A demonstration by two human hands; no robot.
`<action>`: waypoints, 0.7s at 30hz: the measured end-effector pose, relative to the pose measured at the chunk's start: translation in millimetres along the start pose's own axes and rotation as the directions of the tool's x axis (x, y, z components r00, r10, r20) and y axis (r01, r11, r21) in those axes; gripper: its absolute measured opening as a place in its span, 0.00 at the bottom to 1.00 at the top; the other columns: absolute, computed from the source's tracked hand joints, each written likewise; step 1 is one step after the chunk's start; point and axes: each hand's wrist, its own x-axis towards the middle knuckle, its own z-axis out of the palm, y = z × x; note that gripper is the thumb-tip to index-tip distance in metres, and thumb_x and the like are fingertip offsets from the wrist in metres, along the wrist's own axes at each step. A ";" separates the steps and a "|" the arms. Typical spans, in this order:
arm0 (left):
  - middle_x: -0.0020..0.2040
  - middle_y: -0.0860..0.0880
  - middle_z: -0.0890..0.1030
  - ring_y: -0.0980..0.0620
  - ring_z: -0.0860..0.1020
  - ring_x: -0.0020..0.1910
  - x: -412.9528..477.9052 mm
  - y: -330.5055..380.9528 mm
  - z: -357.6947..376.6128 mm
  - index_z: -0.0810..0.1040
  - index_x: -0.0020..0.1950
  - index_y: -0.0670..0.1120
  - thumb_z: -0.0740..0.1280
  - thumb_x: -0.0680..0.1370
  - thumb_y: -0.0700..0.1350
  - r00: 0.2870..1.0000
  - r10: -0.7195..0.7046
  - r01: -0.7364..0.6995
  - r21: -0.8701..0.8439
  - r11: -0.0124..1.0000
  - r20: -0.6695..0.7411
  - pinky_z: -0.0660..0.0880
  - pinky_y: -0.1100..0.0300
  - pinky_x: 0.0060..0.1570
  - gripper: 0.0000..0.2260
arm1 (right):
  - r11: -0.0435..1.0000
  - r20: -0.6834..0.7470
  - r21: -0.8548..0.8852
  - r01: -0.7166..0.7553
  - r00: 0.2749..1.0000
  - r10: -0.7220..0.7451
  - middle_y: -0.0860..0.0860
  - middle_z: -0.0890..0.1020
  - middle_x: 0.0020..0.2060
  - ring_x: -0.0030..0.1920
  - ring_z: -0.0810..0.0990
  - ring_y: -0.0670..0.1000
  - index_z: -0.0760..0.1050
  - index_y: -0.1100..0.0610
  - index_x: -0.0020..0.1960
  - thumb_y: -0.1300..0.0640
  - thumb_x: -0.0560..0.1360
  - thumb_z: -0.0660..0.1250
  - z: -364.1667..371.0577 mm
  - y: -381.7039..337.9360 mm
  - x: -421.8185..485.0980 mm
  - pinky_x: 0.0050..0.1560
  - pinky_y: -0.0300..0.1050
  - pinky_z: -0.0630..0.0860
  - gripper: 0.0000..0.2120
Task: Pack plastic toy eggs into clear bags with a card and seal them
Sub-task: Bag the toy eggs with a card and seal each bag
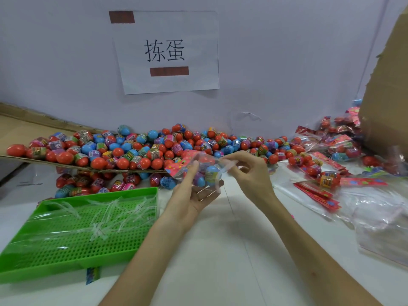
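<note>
Above the white worktop (220, 250) a clear bag (207, 161), with eggs (210, 172) and a red card (183, 161) inside, is being cradled in the curled fingers (191, 173) of the left hand (194, 195), while its open end is being pinched by the right hand (249, 173). Behind it, loose eggs (132, 149) are being carried on a cardboard sheet (13, 127) against the pale wall (66, 74) (a paper sign (167, 51) is taped there); a green tray (77, 228) is lying left, packed bags (337, 142) right.

Tray (66, 235) left of hands, egg pile (143, 149) behind, cards (318, 195) right
</note>
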 end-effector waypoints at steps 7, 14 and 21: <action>0.48 0.41 0.88 0.43 0.87 0.43 0.9 0.3 0.3 0.78 0.65 0.46 0.54 0.86 0.57 0.987 0.151 -0.134 0.249 0.959 -0.051 0.81 0.54 0.45 0.21 | 0.995 -0.260 0.102 -0.015 0.965 0.042 0.50 0.82 0.37 0.40 0.81 0.52 0.80 0.53 0.41 0.54 0.75 0.70 -15.9 -7.0 5.8 0.38 0.47 0.81 0.04; 0.44 0.46 0.87 0.47 0.85 0.40 -7.4 -10.2 2.8 0.78 0.67 0.58 0.65 0.80 0.33 0.840 0.459 -0.531 0.606 0.592 0.289 0.81 0.57 0.41 0.23 | 0.977 -0.341 0.212 -0.005 0.937 0.079 0.51 0.74 0.28 0.31 0.72 0.43 0.75 0.62 0.36 0.60 0.72 0.64 -17.9 -14.1 6.3 0.31 0.34 0.72 0.08; 0.34 0.47 0.82 0.53 0.74 0.32 -9.9 -14.8 2.7 0.87 0.46 0.51 0.74 0.79 0.43 0.711 0.651 -0.613 0.687 0.389 0.266 0.71 0.58 0.34 0.04 | 0.910 -0.249 0.394 -0.130 0.938 0.242 0.51 0.70 0.25 0.25 0.65 0.45 0.71 0.60 0.30 0.57 0.70 0.64 -23.3 -16.9 9.2 0.25 0.38 0.63 0.12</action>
